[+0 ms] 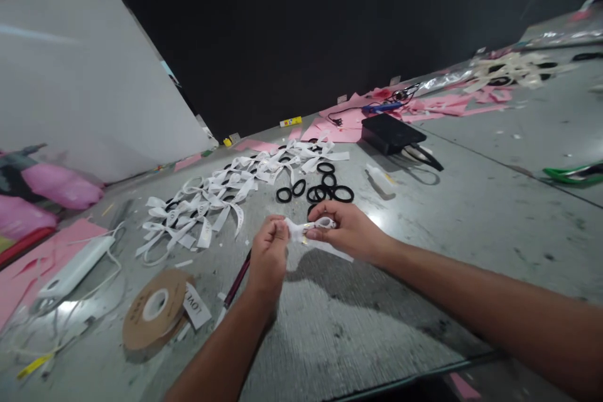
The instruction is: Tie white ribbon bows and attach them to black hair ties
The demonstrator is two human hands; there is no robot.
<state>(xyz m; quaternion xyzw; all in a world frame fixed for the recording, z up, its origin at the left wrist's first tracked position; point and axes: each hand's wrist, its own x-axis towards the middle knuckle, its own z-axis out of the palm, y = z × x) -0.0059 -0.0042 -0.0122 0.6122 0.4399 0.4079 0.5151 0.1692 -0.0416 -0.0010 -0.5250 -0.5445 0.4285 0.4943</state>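
A white printed ribbon [298, 230] is stretched between both hands over the table, with a loop on its right side and a loose tail hanging below. My left hand [270, 251] pinches its left end between thumb and fingers. On the other side, my right hand [346, 229] grips the looped part between thumb and forefinger. Just beyond the hands lie several black hair ties [325, 193]. A pile of white ribbon bows on black hair ties [226, 191] spreads to the left. A ribbon spool [136, 320] with a loose end marked "LOVE" rests near my left forearm.
A white power strip [78, 267] with cables lies at the left. Farther back are a black box [392, 133], a small white bottle [380, 179], a yellow glue stick [291, 121] and pink sheets [346, 122]. Green-handled scissors [572, 174] lie at the far right.
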